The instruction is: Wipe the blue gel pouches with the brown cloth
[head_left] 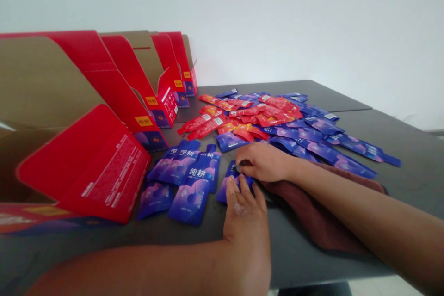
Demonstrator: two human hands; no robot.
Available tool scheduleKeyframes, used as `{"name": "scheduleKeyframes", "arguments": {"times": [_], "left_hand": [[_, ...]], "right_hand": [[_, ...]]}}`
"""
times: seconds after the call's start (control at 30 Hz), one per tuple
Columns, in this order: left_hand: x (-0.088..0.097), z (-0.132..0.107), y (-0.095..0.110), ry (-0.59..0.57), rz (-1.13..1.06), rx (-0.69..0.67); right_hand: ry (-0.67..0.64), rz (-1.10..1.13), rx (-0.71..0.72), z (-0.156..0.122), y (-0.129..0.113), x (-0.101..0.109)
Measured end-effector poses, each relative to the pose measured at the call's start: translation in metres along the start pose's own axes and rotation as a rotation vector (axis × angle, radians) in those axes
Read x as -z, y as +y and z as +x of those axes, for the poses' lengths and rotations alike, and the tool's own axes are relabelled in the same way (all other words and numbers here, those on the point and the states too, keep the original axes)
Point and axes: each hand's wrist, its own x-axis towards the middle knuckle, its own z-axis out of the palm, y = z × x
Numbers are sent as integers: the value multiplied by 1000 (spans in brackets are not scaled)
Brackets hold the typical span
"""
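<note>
A blue-and-purple packet [231, 169] lies flat on a dark grey tabletop [409, 189], near the middle of the view and close to the person, partly covered by both hands.

The left hand [246, 206] rests on the packet palm down, its fingers extended and slightly spread over the lower part. The right hand [261, 161] is curled just above and beside it, thumb and fingers pinched on a small grey object [239, 167] at the packet's upper edge; the fingers hide most of that object, so what it is cannot be told. The two hands are close together.

Just left of the packet is a loose cluster of similar blue packets [191, 194], overlapping one another, with white Chinese characters on several fronts. Under the right forearm lies a crumpled reddish-brown cloth [322, 222].

Beyond the hands spreads a wide heap of packets [277, 108], red and orange ones toward the middle and left, blue ones mostly along the right side.

Along the left stands a row of red cardboard boxes [161, 118] with brown insides and blue lower edges. The nearest box [107, 171] gapes open, a red flap angled toward the blue cluster. A plain pale wall [277, 18] fills the background.
</note>
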Motion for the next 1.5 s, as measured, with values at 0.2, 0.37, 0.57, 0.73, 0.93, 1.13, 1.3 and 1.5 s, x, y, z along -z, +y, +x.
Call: {"name": "scheduleKeyframes", "arguments": {"times": [0.2, 0.37, 0.57, 0.73, 0.93, 1.13, 1.3, 1.5], "left_hand": [[0, 0, 0, -13, -1, -15], [-1, -1, 0, 13, -4, -4], [1, -1, -1, -5, 4, -17], [2, 0, -1, -67, 58, -71], [1, -3, 0, -36, 73, -59], [5, -3, -2, -46, 36, -56], [4, -3, -2, -28, 14, -36], [3, -2, -1, -5, 3, -32]], "right_hand": [[-4, -7, 7, 0, -3, 0], [4, -58, -24, -1, -1, 0], [3, -95, -43, -1, 6, 0], [8, -124, -119, -2, 14, 3], [22, -115, -127, -1, 14, 3], [16, -99, -139, -1, 12, 3], [19, -87, -125, -1, 9, 3], [22, -102, -135, -2, 11, 2]]}}
